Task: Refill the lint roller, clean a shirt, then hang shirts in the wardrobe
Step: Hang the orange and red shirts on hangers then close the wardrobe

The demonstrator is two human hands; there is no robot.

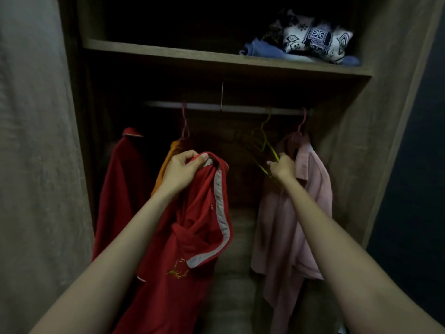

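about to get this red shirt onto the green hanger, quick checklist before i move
1. Left hand grips the red shirt at the collar: ok.
2. Right hand holds the yellow-green hanger: ok.
3. Hanger bare, no garment on it: ok.
4. Hanger lifted off the rod: not ok, its hook looks hung over the rod.
5. Free space on the rod between the orange shirt and the pink shirt: ok.
6. Neck opening spread for the hanger: cannot tell, the shirt hangs bunched.
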